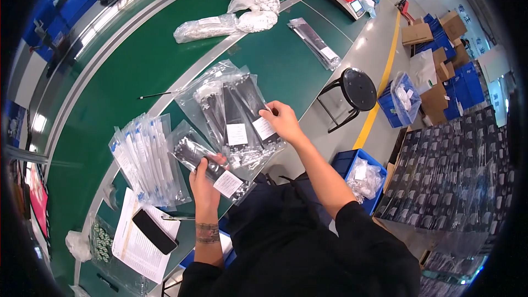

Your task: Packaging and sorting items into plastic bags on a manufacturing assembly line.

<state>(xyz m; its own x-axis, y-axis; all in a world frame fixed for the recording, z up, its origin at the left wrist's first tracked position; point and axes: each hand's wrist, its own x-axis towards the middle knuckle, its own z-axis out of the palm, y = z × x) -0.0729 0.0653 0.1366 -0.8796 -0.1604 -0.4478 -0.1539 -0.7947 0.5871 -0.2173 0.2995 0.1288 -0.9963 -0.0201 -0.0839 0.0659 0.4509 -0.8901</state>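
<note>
Bench work with two bare hands; places are given relative to the heap of clear plastic bags of slender black strips (pixel 214 124) on the green tabletop (pixel 275 63). At the heap's near left edge, the left hand (pixel 204 177) is closed, thumb uppermost, around a white-labelled clear packet of black strips (pixel 190 149). At the heap's right side, the right hand (pixel 284 125), fingers curled, touches a similar labelled packet (pixel 248 96); whether it pinches this cannot be told. Left of the heap: blue-tipped clear plastic packets (pixel 147 157). Nearer, left: a black rectangular phone (pixel 155 231) on white printed paper (pixel 125 235). Right: a round black stool (pixel 358 88).
</note>
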